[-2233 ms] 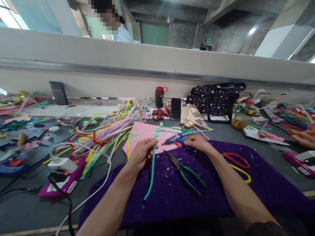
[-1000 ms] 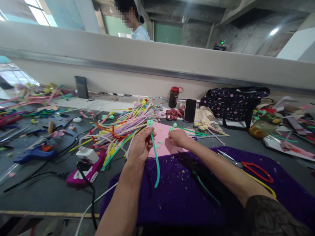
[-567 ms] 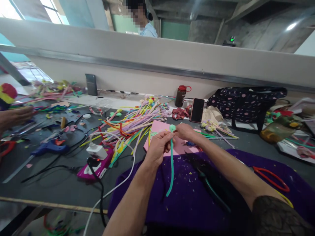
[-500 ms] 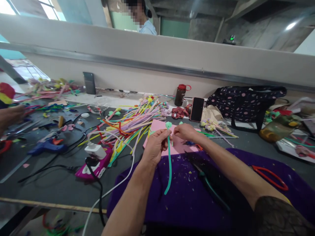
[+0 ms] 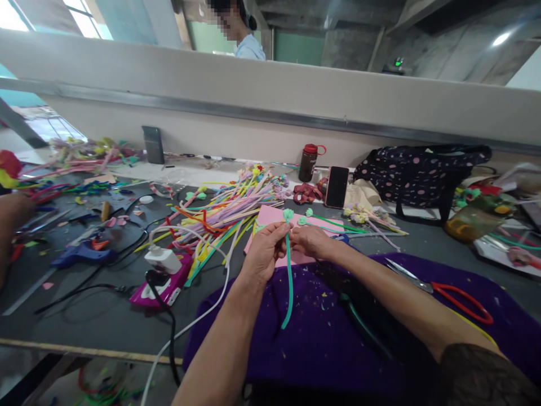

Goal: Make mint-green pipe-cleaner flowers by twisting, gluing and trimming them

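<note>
My left hand (image 5: 265, 248) pinches a green pipe-cleaner flower (image 5: 288, 215) just below its pale green head, and its stem hangs down past my fingers. Close on the right of that stem is my right hand (image 5: 313, 242), its fingers drawn together; what they hold, if anything, is hidden. Under both hands lies a pink sheet (image 5: 267, 215). More green flowers (image 5: 309, 213) rest at its right side, their stems pointing right. A purple cloth (image 5: 262, 355) spreads below my forearms, bearing green-handled pliers (image 5: 366, 327) and red-handled scissors (image 5: 459, 298).
Left of me are a pile of colourful pipe cleaners (image 5: 236, 211), a magenta power strip (image 5: 163, 293) with cables and a blue glue gun (image 5: 82, 254). Behind stand a phone (image 5: 337, 187), a bottle (image 5: 307, 163) and a dark bag (image 5: 418, 177). Another person's arm (image 5: 10, 225) reaches in at far left.
My right hand has moved left and down, closer to the stem, uncovering more of the flowers on the pink sheet. The left hand keeps its hold. The scissors' blades now show.
</note>
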The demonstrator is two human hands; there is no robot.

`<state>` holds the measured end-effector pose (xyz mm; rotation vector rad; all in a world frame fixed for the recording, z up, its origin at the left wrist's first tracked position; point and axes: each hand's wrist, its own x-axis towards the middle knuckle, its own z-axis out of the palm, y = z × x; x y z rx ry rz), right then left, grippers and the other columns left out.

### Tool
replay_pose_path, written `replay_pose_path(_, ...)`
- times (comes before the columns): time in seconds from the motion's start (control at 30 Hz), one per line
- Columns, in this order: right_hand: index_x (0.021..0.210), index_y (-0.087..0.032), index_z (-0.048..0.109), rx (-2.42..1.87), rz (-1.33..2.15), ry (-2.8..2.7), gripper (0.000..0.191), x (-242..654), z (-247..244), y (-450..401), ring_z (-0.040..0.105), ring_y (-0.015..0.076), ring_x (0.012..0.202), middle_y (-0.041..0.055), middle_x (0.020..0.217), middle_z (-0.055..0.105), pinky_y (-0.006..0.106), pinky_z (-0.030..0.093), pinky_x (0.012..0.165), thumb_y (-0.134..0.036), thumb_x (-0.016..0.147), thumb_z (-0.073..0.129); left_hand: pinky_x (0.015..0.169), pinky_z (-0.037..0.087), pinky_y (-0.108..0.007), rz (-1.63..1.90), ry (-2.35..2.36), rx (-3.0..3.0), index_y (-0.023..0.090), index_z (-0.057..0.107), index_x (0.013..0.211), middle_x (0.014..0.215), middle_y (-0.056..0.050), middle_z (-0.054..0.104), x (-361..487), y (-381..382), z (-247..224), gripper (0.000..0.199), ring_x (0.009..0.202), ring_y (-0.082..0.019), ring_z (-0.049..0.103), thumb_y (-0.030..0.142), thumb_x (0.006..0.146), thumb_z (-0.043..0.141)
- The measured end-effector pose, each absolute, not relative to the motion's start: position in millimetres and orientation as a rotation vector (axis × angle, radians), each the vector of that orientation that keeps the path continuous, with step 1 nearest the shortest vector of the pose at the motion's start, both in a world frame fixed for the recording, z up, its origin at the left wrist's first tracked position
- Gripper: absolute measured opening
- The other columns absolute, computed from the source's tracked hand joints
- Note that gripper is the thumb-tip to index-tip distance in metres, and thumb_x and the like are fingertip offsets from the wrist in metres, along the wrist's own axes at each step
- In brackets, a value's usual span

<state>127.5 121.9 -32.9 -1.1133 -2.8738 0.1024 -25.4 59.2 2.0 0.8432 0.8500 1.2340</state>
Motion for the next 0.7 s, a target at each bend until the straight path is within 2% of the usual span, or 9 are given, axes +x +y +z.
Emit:
replay_pose_path(0.13, 0.089, -0.019, 0.062, -1.152, 0.133, -2.775, 0.014, 128.6, -33.2, 118.7, 0.056, 0.0179, 0.085, 0.0062, 0.09, 0.062, 0.027, 0.037, 0.073, -0.02, 0.079, 0.052, 0.041, 0.034, -0.015, 1.203, 0.882, 0.842, 0.014, 0.058, 0.069, 0.055, 0.003, 0.056, -25.4, 58.1, 1.5, 0.022, 0.044, -0.004, 0.048, 0.033, 0.064, 0.067)
replay_pose_path(0.23, 0.088, -0.019, 0.062, -1.201, 0.172, -2.663, 0.015, 133.9, -27.3, 115.3, 0.056, 0.0159, 0.077, 0.0045, 0.085, 0.063, 0.025, 0.038, 0.068, -0.021, 0.081, 0.049, 0.044, 0.039, -0.016, 1.154, 0.922, 0.837, 0.014, 0.057, 0.069, 0.056, 0.002, 0.057, -24.8, 56.9, 3.4, 0.022, 0.048, -0.006, 0.051, 0.034, 0.065, 0.065)
replay_pose_path(0.33, 0.089, -0.017, 0.062, -1.215, 0.25, -2.537, 0.016, 143.0, -17.7, 107.8, 0.056, 0.013, 0.074, 0.0033, 0.084, 0.064, 0.022, 0.04, 0.065, -0.019, 0.081, 0.047, 0.038, 0.036, -0.015, 1.106, 0.888, 0.816, 0.015, 0.054, 0.071, 0.057, 0.003, 0.054, -23.7, 57.0, 3.3, 0.022, 0.042, -0.005, 0.047, 0.033, 0.066, 0.064)
replay_pose_path(0.47, 0.09, -0.015, 0.062, -1.141, 0.739, -2.094, 0.017, 155.2, -5.4, 86.4, 0.056, 0.0117, 0.067, 0.0022, 0.079, 0.063, 0.023, 0.043, 0.062, -0.02, 0.078, 0.051, 0.031, 0.022, -0.011, 1.094, 0.818, 0.762, 0.015, 0.053, 0.075, 0.057, 0.005, 0.05, -19.8, 57.4, -0.3, 0.021, 0.037, -0.001, 0.038, 0.029, 0.065, 0.065)
replay_pose_path(0.57, 0.088, -0.014, 0.062, -1.105, 0.972, -1.844, 0.019, 160.6, 0.5, 68.4, 0.054, 0.0105, 0.06, 0.0007, 0.073, 0.061, 0.023, 0.044, 0.058, -0.023, 0.075, 0.053, 0.031, 0.024, -0.011, 1.053, 0.788, 0.78, 0.014, 0.052, 0.07, 0.059, 0.003, 0.051, -15.1, 55.9, -2.8, 0.021, 0.041, -0.002, 0.041, 0.029, 0.066, 0.065)
replay_pose_path(0.7, 0.082, -0.015, 0.061, -1.071, 1.052, -1.79, 0.015, 164.8, 3.1, 55.5, 0.051, 0.0095, 0.057, -0.0008, 0.067, 0.058, 0.021, 0.042, 0.055, -0.025, 0.074, 0.054, 0.033, 0.03, -0.012, 1.035, 0.786, 0.82, 0.013, 0.053, 0.072, 0.061, 0.002, 0.053, -9.6, 53.6, -5.0, 0.019, 0.044, -0.003, 0.045, 0.029, 0.069, 0.064)
